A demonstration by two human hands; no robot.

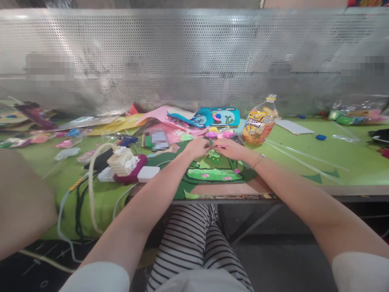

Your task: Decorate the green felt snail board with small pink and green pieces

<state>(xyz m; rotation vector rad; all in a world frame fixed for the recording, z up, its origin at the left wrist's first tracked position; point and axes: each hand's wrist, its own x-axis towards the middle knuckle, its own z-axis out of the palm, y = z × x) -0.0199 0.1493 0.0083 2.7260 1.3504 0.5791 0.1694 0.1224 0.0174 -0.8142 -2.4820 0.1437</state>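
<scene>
Both of my hands meet over a green craft picture (214, 174) that lies near the table's front edge. It carries a light-green clay strip with pink spots along its lower side and a raised green clay shape (213, 155) near the middle. My left hand (198, 148) is closed, its fingertips bent down at the top of that green shape. Opposite it, my right hand (228, 148) pinches with thumb and fingers close together, touching or nearly touching the same spot. Whatever sits between the fingertips is too small and blurred to name.
Behind my hands lie pink and yellow clay lumps (217, 133) and a blue craft picture (219, 116). A cut plastic bottle (260, 119) stands right of them. On the left are a power strip with a plug (126, 161) and cables (91, 194). Another person's arm (24, 202) reaches in at far left.
</scene>
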